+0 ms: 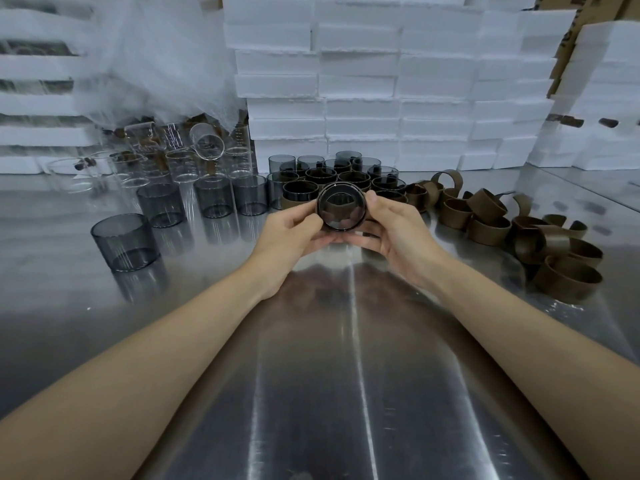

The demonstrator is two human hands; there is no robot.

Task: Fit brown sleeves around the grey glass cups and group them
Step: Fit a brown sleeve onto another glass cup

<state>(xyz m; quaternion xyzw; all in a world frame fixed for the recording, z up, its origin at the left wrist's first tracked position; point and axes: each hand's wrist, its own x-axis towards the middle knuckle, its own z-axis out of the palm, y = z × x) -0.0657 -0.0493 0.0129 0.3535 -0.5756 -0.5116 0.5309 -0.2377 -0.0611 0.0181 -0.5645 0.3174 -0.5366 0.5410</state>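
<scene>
Both hands hold one grey glass cup (341, 209) above the steel table, its mouth tipped toward me, with a brown sleeve showing through the glass. My left hand (294, 237) grips its left side and my right hand (391, 233) grips its right side and underside. Behind the cup stands a group of sleeved grey cups (343, 178). Several bare grey cups (125, 242) stand to the left. A heap of loose brown sleeves (512, 230) lies to the right.
Clear glass beakers (166, 157) crowd the back left under a plastic sheet. Stacked white foam boxes (398, 81) form a wall at the back. The reflective steel table (311, 375) stretches toward me.
</scene>
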